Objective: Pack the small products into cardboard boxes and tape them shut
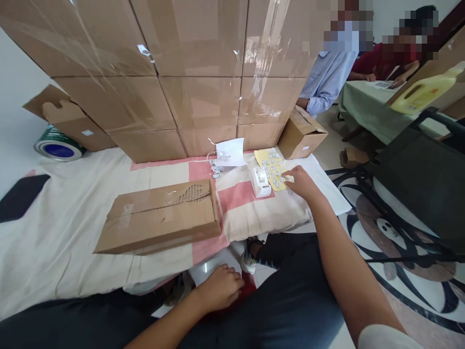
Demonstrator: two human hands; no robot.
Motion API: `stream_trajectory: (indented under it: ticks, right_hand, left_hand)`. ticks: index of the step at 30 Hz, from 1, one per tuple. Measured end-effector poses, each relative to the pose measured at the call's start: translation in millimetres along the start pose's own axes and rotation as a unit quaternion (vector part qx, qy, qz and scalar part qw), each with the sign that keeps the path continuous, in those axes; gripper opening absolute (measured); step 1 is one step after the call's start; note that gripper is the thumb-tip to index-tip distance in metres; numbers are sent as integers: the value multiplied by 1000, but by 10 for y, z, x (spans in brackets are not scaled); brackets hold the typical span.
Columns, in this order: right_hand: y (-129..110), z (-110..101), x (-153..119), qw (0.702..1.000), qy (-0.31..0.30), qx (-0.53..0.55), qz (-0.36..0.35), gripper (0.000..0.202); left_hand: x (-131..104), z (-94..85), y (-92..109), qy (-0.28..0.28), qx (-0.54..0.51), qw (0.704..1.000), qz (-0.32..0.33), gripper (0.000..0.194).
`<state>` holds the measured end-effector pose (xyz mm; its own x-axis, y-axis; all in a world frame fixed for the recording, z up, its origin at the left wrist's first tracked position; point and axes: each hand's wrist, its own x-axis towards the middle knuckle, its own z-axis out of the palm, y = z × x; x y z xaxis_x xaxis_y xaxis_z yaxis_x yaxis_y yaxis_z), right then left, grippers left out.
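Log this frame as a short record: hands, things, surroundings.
Right hand: fingertips at small white pieces on yellow sheet; grip unclear
Left hand: over lap, nothing visibly held
Left of sheet: white tape dispenser
Further left: long cardboard box
Behind: stacked taped cartons
Surface: cream-and-pink cloth
Others: person in blue shirt, person in red

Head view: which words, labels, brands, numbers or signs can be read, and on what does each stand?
No text can be read.
Small pieces on the yellow sheet, by the right hand: any marks too small.
White label on the flapped box: too small.
Pale label on the right-hand box: too small.
Tin and yellow jug: markings blurred.
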<state>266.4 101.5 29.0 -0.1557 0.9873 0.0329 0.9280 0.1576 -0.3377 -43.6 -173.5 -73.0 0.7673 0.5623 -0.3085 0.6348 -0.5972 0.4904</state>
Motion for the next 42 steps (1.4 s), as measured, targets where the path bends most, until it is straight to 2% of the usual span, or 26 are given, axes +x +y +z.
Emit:
stream_trajectory:
  ticks: [8, 10, 15, 24, 29, 35, 42]
  right_hand:
    - [-24, 60, 108, 1000, -12, -7, 0, 12]
    - [-32, 65, 107, 1000, -15, -6, -7, 14]
    - [-49, 104, 107, 1000, -16, -6, -10, 34]
    - [-116, 86, 111, 999, -28, -12, -25, 15]
    - [-123, 39, 118, 998, -43, -22, -32, 14]
    - [-137, -100, 68, 998, -66, -14, 9, 15]
    - [-266, -177, -70, 995, -78, -1, 59, 16]
  left_hand:
    - [4, -13, -84, -5, -12, 1000, -17, 12]
    - [0, -29, -89, -7, -14, 1000, -19, 12]
    - [-4, -45, -75, -11, -14, 1000, -18, 11]
    - [-10, -19, -61, -8, -10, 1000, -17, 11]
    - [1, -35, -49, -5, -15, 999, -30, 11]
    - [12, -47, -77, -8, -19, 999, -41, 13]
    - [16, -39, -65, -11, -13, 999, -42, 13]
